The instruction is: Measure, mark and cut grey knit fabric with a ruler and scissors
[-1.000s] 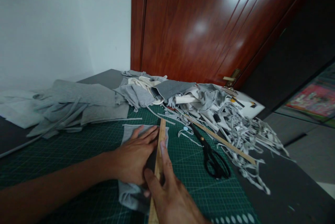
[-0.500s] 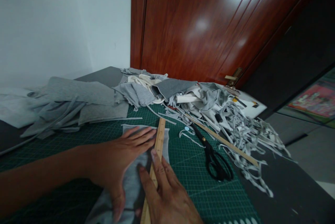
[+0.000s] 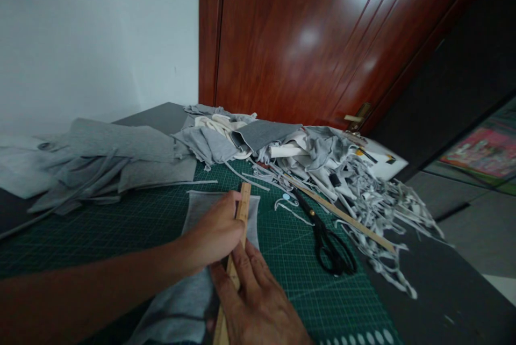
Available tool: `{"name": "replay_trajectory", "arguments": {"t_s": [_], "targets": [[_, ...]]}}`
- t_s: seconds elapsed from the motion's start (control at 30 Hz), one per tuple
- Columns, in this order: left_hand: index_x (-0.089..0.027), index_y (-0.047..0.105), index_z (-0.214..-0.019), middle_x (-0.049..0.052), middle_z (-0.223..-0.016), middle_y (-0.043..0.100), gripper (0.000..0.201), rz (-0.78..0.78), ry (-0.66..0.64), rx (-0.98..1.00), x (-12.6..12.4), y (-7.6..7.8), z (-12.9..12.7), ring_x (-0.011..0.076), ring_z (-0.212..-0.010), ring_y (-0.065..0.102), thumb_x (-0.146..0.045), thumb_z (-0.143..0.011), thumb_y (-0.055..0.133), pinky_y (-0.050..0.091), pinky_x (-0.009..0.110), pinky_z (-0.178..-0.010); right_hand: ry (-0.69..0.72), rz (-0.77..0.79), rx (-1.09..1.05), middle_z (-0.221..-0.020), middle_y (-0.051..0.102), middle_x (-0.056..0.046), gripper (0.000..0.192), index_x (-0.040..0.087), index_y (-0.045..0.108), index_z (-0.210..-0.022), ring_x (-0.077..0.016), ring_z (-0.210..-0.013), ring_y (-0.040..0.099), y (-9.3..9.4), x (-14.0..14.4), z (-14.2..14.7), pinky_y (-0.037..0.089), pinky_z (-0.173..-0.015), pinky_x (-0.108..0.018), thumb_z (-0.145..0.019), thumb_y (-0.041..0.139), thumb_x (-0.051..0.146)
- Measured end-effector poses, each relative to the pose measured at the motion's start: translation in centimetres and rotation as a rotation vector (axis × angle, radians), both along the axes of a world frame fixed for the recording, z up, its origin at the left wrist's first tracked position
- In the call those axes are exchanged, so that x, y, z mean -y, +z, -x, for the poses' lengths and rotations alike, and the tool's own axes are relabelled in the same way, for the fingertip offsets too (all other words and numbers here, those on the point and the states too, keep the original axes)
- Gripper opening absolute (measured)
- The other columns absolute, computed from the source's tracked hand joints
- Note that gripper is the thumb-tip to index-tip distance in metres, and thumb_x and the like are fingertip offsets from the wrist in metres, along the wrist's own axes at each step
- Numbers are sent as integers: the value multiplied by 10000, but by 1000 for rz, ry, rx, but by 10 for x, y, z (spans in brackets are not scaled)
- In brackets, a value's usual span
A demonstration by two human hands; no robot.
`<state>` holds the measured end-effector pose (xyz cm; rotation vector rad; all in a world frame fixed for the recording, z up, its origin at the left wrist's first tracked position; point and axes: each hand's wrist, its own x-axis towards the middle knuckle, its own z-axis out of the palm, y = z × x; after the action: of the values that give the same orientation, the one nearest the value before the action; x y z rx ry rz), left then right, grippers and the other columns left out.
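Observation:
A wooden ruler lies lengthwise along the right part of a grey piece of fabric on the green cutting mat. My left hand is closed around the ruler near its far end, thumb across the top and fingers on its left side. Closer to me, my right hand holds the ruler down, with the thumb on the left edge and the fingers along the right. Black-handled scissors rest on the mat to the right of my hands.
Grey fabric pieces are stacked at the left. A heap of fabric strips spreads over the table's right side, with a long wooden stick at its edge. A wooden door stands behind the table.
My left hand, lying flat and spread on the fabric before, has moved right and closed on the ruler. My right hand stays on the ruler.

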<state>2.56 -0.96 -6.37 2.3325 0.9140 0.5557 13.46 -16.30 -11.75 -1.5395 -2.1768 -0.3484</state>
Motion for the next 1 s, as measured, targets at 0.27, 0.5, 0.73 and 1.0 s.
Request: {"name": "replay_trajectory", "arguments": {"t_s": [0.27,0.5,0.73,1.0], "targets": [[-221,580,-1246,128,-1330,728,300,-183,76,1,-6,1,-10,294,-1332,653,-294,-1016,401,496,503,-1135,-115,-145,-52,-1519,649,-289,517,201,648,-1450,-526,-1300,686,-12,1,15,668,-986,-634,-964,761,337],[-149,502,-1546,177,-1670,527,540,-301,-3,-212,-6,-9,-16,332,-1623,368,-410,-1102,337,296,587,-1275,-49,-101,-64,-1549,612,-313,702,147,465,-1627,-519,-1391,625,-23,1,6,529,-1123,-740,-991,680,353],[-268,594,-1541,111,-1690,518,528,-289,-45,-227,-7,-5,-16,349,-1603,395,-308,-1034,450,327,633,-1251,15,57,-14,-1652,490,-316,877,68,225,-1722,-451,-1574,424,-10,12,-14,475,-1211,-667,-971,665,181],[-304,737,-1361,86,-1626,567,416,-292,-92,-133,-2,-3,-16,378,-1550,418,-271,-1048,466,370,641,-1213,236,562,-524,-1126,819,-38,334,197,688,-1243,-173,-1036,804,98,-36,-88,663,-930,-305,-1000,546,17]]}}
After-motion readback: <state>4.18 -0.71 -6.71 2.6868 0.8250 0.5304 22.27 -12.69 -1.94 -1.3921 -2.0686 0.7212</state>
